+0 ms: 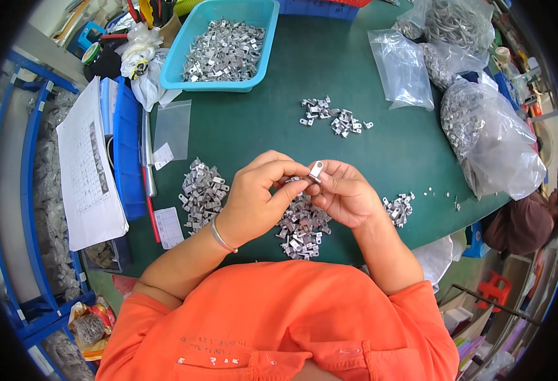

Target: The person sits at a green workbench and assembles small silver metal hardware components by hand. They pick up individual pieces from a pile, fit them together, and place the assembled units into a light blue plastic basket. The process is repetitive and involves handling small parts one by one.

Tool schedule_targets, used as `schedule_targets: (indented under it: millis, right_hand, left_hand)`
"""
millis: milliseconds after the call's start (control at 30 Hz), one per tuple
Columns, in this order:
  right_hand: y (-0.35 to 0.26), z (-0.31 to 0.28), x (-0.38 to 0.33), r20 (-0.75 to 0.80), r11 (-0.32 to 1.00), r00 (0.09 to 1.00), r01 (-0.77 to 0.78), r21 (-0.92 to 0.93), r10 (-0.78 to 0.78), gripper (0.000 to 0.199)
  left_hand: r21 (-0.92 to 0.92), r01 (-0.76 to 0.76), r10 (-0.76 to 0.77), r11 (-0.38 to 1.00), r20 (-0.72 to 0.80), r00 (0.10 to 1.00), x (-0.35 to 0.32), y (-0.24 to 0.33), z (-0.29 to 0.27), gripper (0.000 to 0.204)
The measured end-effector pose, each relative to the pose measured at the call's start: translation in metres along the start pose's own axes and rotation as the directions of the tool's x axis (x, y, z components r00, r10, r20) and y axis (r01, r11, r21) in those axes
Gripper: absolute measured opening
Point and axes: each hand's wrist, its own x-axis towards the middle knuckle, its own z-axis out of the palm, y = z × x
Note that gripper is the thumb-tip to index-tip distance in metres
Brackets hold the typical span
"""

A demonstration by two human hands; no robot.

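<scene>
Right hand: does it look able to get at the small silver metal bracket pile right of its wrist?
Probably yes: the small silver metal bracket pile lies uncovered on the green tabletop, close by the right hand, though that hand is occupied with a single silver bracket.

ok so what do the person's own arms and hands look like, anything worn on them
The left hand and right hand wear no gloves. A thin silver band circles the left wrist. The sleeves are orange and short, leaving both forearms bare.
</scene>
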Motion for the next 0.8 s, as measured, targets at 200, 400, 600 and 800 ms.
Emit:
schedule_targets:
  millis: [200, 400, 600, 800]
  right_hand:
    - [0.004, 0.003, -0.004, -0.007, 0.997, 0.999, 0.053, -0.053, -0.053, 0.015]
    - [0.032, 0.009, -0.001, 0.245, 0.149, 0.595, 0.535, -0.832, -0.766, 0.022]
    - [0.008, 0.017, 0.017, 0.492, -0.308, 0.673, 0.384, -0.870, -0.553, 0.019]
    - [-0.031, -0.022, 0.065, 0.395, -0.662, 0.794, -0.012, -0.750, -0.462, 0.027]
  left_hand:
    - [-0.033, 0.007, -0.008, 0.999, -0.014, 1.000, -0.003, -0.001, 0.002, 0.010]
    - [-0.420, 0.467, -0.437, 0.778, 0.171, 0.883, -0.008, -0.004, -0.001, 0.017]
    - [0.106, 0.100, -0.091, 0.989, -0.088, 0.992, -0.026, -0.018, -0.031, 0.008]
    - [0.699, 0.035, 0.121, 0.714, -0.173, 0.977, -0.040, -0.028, -0.093, 0.007]
